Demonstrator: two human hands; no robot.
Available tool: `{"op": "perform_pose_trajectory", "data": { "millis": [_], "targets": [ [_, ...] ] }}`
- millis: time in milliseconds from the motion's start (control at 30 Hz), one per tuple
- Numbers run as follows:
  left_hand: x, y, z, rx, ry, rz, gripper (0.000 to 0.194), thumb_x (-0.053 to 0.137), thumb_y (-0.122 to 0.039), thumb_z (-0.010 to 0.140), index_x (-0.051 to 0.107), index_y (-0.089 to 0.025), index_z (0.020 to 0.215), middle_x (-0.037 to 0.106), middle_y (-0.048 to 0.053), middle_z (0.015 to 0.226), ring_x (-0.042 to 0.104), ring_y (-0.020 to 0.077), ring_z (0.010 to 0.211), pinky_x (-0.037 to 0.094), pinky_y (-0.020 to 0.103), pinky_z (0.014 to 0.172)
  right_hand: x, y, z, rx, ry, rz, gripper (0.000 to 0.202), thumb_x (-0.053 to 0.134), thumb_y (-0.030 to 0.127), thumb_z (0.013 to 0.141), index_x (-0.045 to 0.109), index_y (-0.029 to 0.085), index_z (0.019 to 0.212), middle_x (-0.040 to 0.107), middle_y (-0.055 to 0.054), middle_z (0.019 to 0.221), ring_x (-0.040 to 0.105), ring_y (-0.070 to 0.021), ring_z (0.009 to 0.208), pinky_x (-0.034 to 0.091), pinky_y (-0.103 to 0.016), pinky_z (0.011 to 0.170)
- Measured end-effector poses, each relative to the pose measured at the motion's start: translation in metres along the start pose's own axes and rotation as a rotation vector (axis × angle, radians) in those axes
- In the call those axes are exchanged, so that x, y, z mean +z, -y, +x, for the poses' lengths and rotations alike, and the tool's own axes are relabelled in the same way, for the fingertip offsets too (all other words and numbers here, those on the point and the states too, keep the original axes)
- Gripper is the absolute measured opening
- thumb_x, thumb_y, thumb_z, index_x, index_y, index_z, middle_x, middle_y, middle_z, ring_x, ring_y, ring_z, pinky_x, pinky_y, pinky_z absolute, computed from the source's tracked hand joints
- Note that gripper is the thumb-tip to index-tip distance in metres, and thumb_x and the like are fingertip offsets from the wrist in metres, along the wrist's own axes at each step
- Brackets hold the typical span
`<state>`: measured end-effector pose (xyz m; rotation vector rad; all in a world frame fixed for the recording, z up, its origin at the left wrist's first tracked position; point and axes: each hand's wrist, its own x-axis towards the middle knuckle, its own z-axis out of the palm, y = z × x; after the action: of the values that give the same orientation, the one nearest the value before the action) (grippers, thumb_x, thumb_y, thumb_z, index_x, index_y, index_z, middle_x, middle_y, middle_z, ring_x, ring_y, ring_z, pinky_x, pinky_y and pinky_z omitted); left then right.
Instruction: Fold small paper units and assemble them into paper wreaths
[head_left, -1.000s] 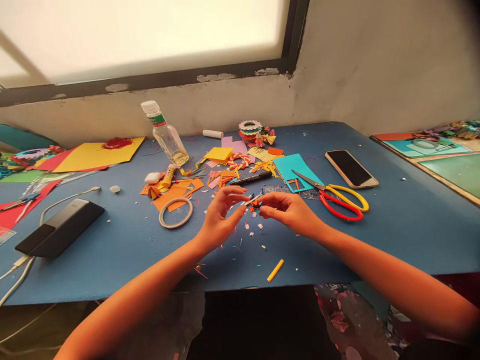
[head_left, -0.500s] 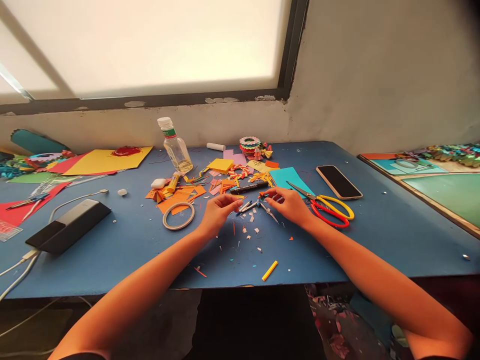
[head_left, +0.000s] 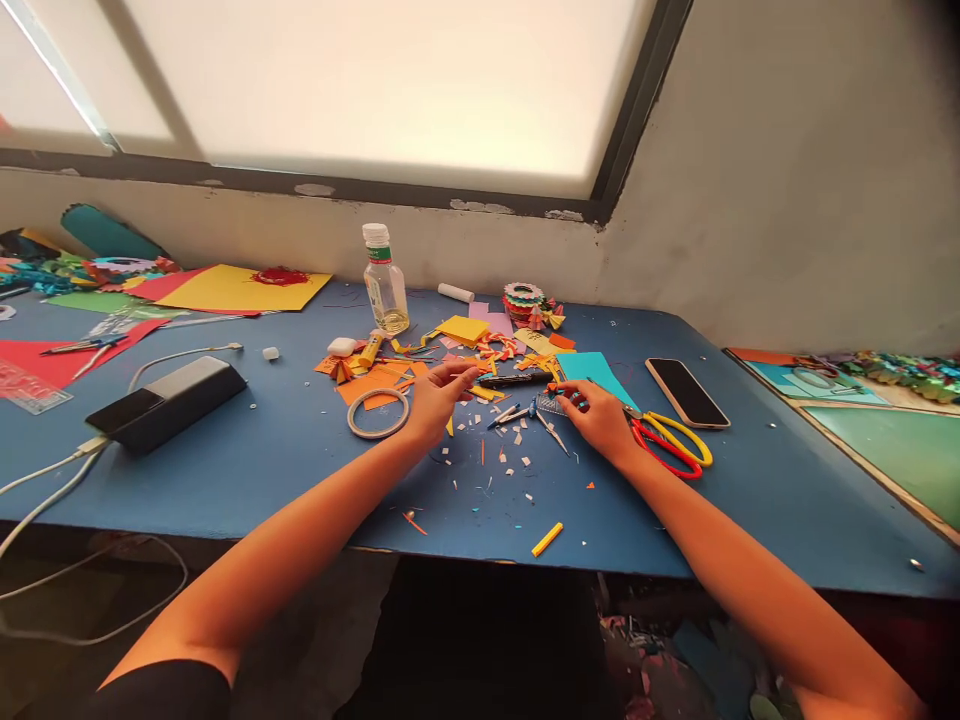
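My left hand (head_left: pixel 441 402) is over the scraps right of a tape roll (head_left: pixel 379 413), its fingers stretched out and a little apart; I see nothing held in it. My right hand (head_left: pixel 598 418) pinches a small folded orange paper piece (head_left: pixel 553 389), partly hidden by the fingertips. Between the hands a drawing compass (head_left: pixel 534 410) with a blue joint lies with its legs spread. A black marker (head_left: pixel 514 380) rests just behind it. Scissors (head_left: pixel 675 445) with red and yellow handles lie beside my right hand, blades partly covered by it, near a sheet of turquoise paper (head_left: pixel 596 372).
Orange and yellow paper scraps (head_left: pixel 375 385) lie behind my hands. A clear bottle (head_left: pixel 386 295) stands near the wall, and a phone (head_left: pixel 688 392) lies to the right. A dark device with cables (head_left: pixel 169 405) is at left. A yellow strip (head_left: pixel 547 540) lies near the table's front edge.
The camera view has shifted, so the table sits differently in the picture. My left hand has drawn away from the compass, its fingers less pinched. My right hand keeps the orange paper piece.
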<state>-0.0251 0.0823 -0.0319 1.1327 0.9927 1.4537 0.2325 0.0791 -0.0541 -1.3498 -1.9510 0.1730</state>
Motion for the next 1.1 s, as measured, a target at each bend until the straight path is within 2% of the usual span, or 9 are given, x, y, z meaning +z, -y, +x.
{"op": "perform_pose_trajectory", "data": {
  "millis": [133, 300, 500, 667, 933, 1100],
  "targets": [
    [0.004, 0.006, -0.003, -0.019, 0.046, 0.032, 0.038, 0.080, -0.040, 0.057, 0.063, -0.014, 0.078, 0.062, 0.001, 0.078, 0.059, 0.0122, 0.069, 0.050, 0.022, 0.054, 0.008, 0.011, -0.008, -0.079, 0.013, 0.029, 0.025, 0.050, 0.034, 0.088, 0.062, 0.018, 0.103, 0.066, -0.007, 0.088, 0.061, -0.0170, 0.066, 0.053, -0.033, 0.067],
    [0.006, 0.011, -0.007, -0.006, 0.103, 0.089, 0.037, 0.078, -0.041, 0.059, 0.057, -0.015, 0.074, 0.056, 0.000, 0.073, 0.056, 0.0115, 0.067, 0.051, 0.021, 0.051, 0.009, 0.018, -0.011, -0.143, 0.031, 0.072, 0.024, 0.052, 0.034, 0.088, 0.062, 0.019, 0.104, 0.066, -0.006, 0.084, 0.062, -0.0176, 0.069, 0.054, -0.034, 0.070],
    [0.007, 0.012, -0.010, 0.012, 0.166, 0.129, 0.038, 0.070, -0.048, 0.068, 0.055, -0.013, 0.063, 0.058, 0.006, 0.095, 0.057, 0.0125, 0.073, 0.051, 0.023, 0.052, 0.007, 0.019, -0.010, -0.144, 0.036, 0.151, 0.022, 0.051, 0.033, 0.089, 0.062, 0.020, 0.104, 0.070, -0.007, 0.093, 0.067, -0.0181, 0.074, 0.057, -0.034, 0.070],
    [0.010, 0.010, -0.018, 0.001, 0.243, 0.175, 0.028, 0.073, -0.040, 0.069, 0.064, -0.015, 0.077, 0.062, 0.001, 0.072, 0.057, 0.0102, 0.062, 0.050, 0.023, 0.056, 0.008, 0.019, -0.011, -0.135, 0.088, 0.209, 0.020, 0.054, 0.030, 0.088, 0.063, 0.021, 0.103, 0.071, -0.005, 0.093, 0.068, -0.0177, 0.077, 0.058, -0.032, 0.072],
    [0.012, 0.009, -0.024, -0.028, 0.258, 0.226, 0.030, 0.073, -0.041, 0.069, 0.070, -0.016, 0.085, 0.070, 0.003, 0.076, 0.062, 0.0119, 0.061, 0.052, 0.025, 0.060, 0.008, 0.020, -0.014, -0.124, 0.127, 0.277, 0.020, 0.053, 0.027, 0.088, 0.063, 0.023, 0.105, 0.072, -0.004, 0.096, 0.068, -0.0194, 0.085, 0.056, -0.035, 0.080],
    [0.013, 0.005, -0.028, -0.002, 0.248, 0.277, 0.029, 0.076, -0.037, 0.067, 0.067, -0.015, 0.085, 0.065, 0.000, 0.072, 0.059, 0.0096, 0.059, 0.045, 0.020, 0.052, 0.008, 0.025, -0.016, -0.174, 0.135, 0.317, 0.018, 0.050, 0.026, 0.089, 0.062, 0.023, 0.102, 0.070, -0.006, 0.099, 0.067, -0.0201, 0.091, 0.056, -0.035, 0.080]
  ]
}}
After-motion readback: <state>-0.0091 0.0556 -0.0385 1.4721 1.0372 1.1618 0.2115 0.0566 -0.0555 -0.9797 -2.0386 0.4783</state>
